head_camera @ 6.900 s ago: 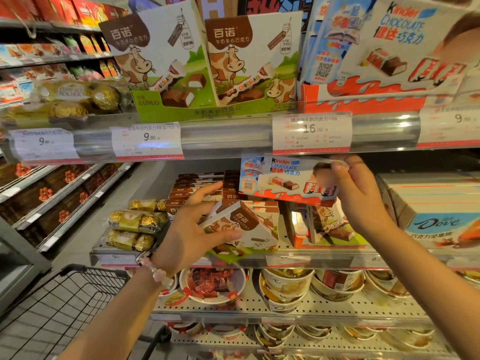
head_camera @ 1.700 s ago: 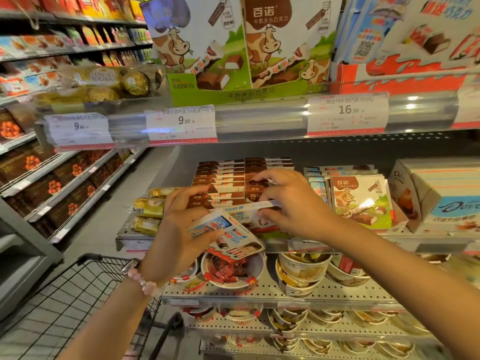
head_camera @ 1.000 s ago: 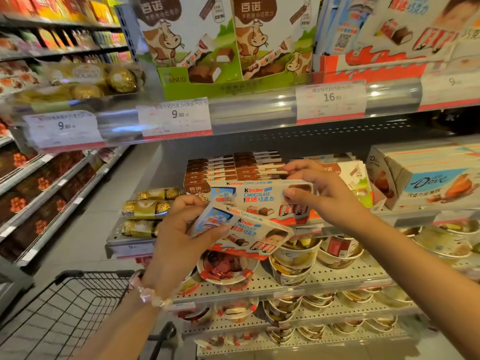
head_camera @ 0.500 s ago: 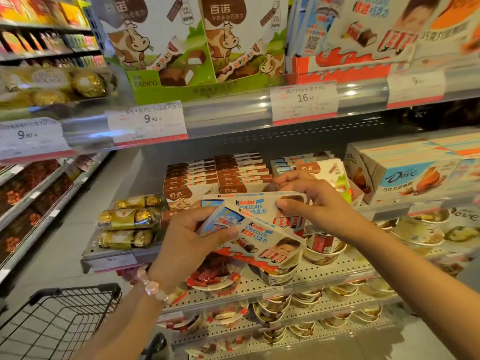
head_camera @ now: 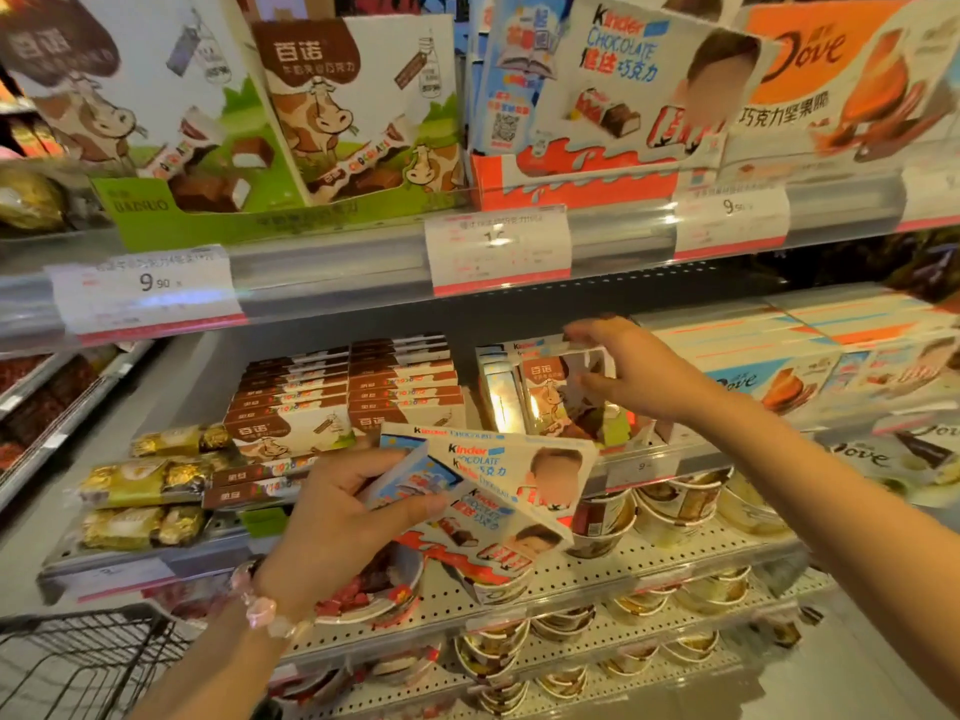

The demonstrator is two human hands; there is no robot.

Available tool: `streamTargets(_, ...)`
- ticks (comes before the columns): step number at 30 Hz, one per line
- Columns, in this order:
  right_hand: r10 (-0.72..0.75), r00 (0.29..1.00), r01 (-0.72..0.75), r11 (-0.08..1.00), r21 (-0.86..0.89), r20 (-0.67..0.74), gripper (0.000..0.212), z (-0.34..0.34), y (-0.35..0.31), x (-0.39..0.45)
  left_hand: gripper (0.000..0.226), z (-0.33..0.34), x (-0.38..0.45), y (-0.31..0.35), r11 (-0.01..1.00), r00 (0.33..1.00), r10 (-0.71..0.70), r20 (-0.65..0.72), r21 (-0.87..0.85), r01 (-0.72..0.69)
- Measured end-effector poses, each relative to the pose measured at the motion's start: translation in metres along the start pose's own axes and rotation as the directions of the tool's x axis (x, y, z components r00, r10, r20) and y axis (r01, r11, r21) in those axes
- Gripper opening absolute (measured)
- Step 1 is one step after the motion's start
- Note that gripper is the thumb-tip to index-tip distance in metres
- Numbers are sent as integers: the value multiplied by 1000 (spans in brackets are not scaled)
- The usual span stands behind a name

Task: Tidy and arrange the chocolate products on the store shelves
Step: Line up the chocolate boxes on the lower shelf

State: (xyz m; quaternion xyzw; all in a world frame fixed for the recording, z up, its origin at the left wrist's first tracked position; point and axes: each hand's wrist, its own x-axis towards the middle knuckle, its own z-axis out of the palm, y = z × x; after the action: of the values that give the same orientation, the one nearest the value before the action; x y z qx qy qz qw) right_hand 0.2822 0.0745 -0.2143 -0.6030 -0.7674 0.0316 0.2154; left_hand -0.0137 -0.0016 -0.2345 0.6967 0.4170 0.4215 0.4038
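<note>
My left hand (head_camera: 337,522) grips two flat Kinder chocolate boxes (head_camera: 498,475), fanned one over the other, in front of the middle shelf's edge (head_camera: 644,467). My right hand (head_camera: 631,374) is up at the middle shelf, apart from those boxes. Its fingers and thumb pinch the top corner of an upright cow-print chocolate box (head_camera: 548,402). More upright Kinder boxes (head_camera: 501,387) stand just left of and behind it. Motion blur softens the right hand's fingertips.
Stacks of brown cow-print boxes (head_camera: 343,387) fill the middle shelf's left, with gold-wrapped packs (head_camera: 145,480) beside them. Dove boxes (head_camera: 779,376) sit at the right. Cups (head_camera: 675,506) line the lower shelves. A cart (head_camera: 78,662) is at bottom left. Display boxes (head_camera: 358,111) crowd the top shelf.
My right hand let go of the upper Kinder box and moved up and right to the upright boxes on the shelf. My left hand now holds both Kinder boxes alone.
</note>
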Motion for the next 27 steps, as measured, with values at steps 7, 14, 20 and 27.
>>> streamTargets(7,40,952,47,960,-277,302,68,5,10,28,18,10,-2,2,1000,1000,-2,3,17,2)
streamTargets(14,41,959,-4,992,-129,280,73,-5,8,25,27,15,-7,6,1000,1000,-13,-19,24,13)
streamTargets(20,8,926,-42,996,84,377,54,-8,16,21,22,7,-14,2,999,999,-30,-36,38,31)
streamTargets(27,-191,912,60,938,343,363,27,-28,15,13,30,-8,-22,1,994,999,-18,-34,110,22)
